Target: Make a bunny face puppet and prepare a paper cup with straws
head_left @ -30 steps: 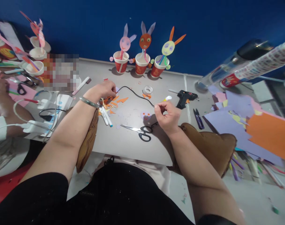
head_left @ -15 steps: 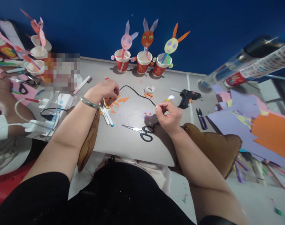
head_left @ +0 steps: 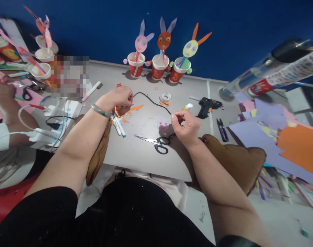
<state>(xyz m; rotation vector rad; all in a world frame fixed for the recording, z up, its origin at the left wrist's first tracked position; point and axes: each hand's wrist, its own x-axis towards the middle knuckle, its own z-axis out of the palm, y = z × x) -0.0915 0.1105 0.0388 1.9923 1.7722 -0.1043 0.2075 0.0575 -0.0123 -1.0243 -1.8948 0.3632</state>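
Observation:
A thin black cord (head_left: pixel 151 101) runs in a wavy line between my two hands. My left hand (head_left: pixel 122 97) is closed on its left end, above orange paper scraps (head_left: pixel 136 108) and white markers (head_left: pixel 118 125). At the other end, my right hand (head_left: pixel 186 126) pinches the cord between thumb and fingers. Between the hands lie a purple paper face (head_left: pixel 162 125) and black-handled scissors (head_left: pixel 160 145), the scissors nearer to me. A roll of clear tape (head_left: pixel 166 96) sits just beyond the cord.
Three paper cups with paper rabbit heads, one a red cup (head_left: pixel 160 71), stand along the blue wall. A black glue gun (head_left: pixel 209 107) and thread snips (head_left: pixel 222 130) lie at right, beside coloured paper (head_left: pixel 298 151). Power strips (head_left: pixel 50 132) and a co-worker's arm (head_left: pixel 15 109) are at left.
The camera view has shifted slightly. Both hands keep their hold on the cord, with almost no movement over the table.

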